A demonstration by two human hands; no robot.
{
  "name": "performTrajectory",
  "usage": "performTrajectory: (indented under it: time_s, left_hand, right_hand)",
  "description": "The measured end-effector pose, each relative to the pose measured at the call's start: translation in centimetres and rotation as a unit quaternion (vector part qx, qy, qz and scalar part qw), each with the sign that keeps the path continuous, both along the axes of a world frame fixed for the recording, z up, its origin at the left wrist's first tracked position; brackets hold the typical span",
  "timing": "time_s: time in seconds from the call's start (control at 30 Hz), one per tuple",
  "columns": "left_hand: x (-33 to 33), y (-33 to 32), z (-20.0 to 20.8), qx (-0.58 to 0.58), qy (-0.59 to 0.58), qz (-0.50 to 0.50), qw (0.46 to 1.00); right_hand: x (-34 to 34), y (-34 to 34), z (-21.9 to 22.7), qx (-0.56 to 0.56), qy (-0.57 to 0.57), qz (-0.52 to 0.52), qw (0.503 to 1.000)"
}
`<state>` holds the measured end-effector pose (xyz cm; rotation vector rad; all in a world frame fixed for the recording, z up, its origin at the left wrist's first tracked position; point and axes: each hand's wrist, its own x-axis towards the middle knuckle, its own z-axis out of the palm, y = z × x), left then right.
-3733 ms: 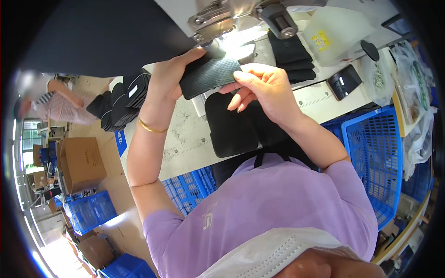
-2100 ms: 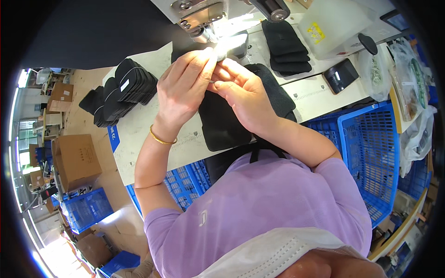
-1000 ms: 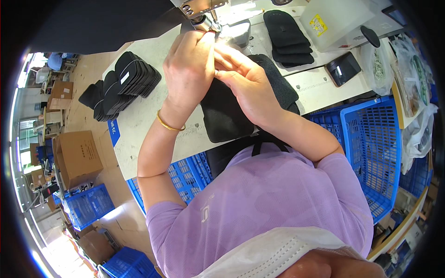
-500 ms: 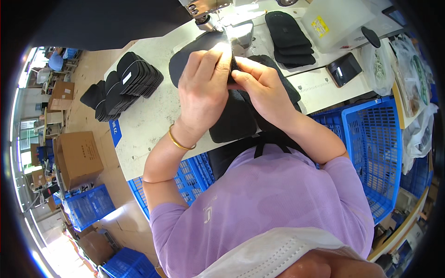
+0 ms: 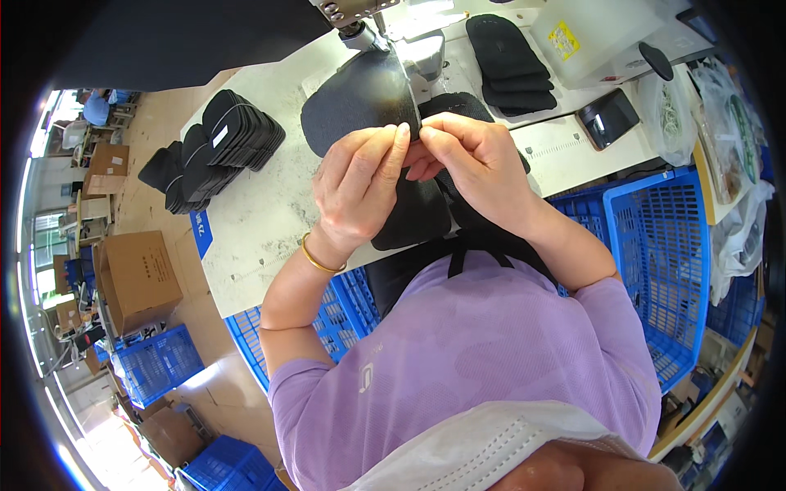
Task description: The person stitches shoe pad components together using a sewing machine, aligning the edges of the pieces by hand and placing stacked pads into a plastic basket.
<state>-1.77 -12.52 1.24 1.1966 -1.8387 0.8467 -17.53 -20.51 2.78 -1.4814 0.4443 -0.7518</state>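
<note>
A black fabric panel (image 5: 348, 106) with rounded corners lies under the needle end of a sewing machine (image 5: 358, 33), lit brightly there. My left hand (image 5: 356, 184) is closed at the panel's near right corner, thumb and forefinger pinching the edge. Right beside it, my right hand (image 5: 479, 164) pinches the same edge between thumb and forefinger, its other fingers curled beneath. Another black piece (image 5: 413, 217) hangs over the table's front edge below my hands. More black fabric (image 5: 454, 104) lies behind my right hand, partly hidden by it.
Bundled black panels (image 5: 233, 135) stand on the white table (image 5: 254, 237) at left. A stack of black panels (image 5: 508, 65) lies far right, near a dark phone (image 5: 607, 120) and a translucent bin (image 5: 589, 41). A blue crate (image 5: 659, 270) stands at my right.
Both hands have moved nearer to me along the panel's edge, away from the needle. More of the panel's surface now shows.
</note>
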Motion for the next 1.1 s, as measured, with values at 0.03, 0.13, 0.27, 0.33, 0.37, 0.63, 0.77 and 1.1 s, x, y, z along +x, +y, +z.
performTrajectory:
  time_s: [0.03, 0.13, 0.27, 0.33, 0.37, 0.63, 0.77, 1.1]
  left_hand:
    - [0.1, 0.0, 0.1, -0.001, -0.001, 0.001, 1.000]
    - [0.3, 0.0, 0.2, -0.005, -0.050, -0.010, 0.999]
    - [-0.3, -0.3, 0.4, -0.006, -0.035, 0.016, 0.999]
    - [-0.3, -0.5, 0.3, -0.014, -0.016, 0.065, 0.998]
    - [0.0, -0.9, 0.1, -0.014, -0.016, 0.065, 0.998]
    - [1.1, -2.9, 0.8, -0.065, -0.007, 0.032, 0.997]
    - [2.4, -3.6, 1.0, -0.063, -0.025, 0.017, 0.998]
    - [4.7, -5.7, 1.7, -0.069, -0.070, -0.003, 0.995]
  right_hand:
    - [0.1, 0.0, 0.0, -0.001, -0.001, 0.001, 1.000]
    - [0.3, 0.0, 0.0, -0.011, 0.029, -0.020, 0.999]
    - [0.2, -0.3, 0.0, -0.006, 0.028, -0.032, 0.999]
    - [0.3, -0.3, 0.1, 0.012, 0.016, -0.031, 0.999]
    - [0.4, -0.4, 0.2, 0.007, 0.008, -0.034, 0.999]
    - [2.2, -2.5, -0.2, 0.001, -0.056, -0.024, 0.998]
    - [3.2, -3.0, -0.3, 0.027, -0.075, -0.024, 0.997]
    - [3.0, -3.0, -0.3, 0.027, -0.059, -0.023, 0.998]
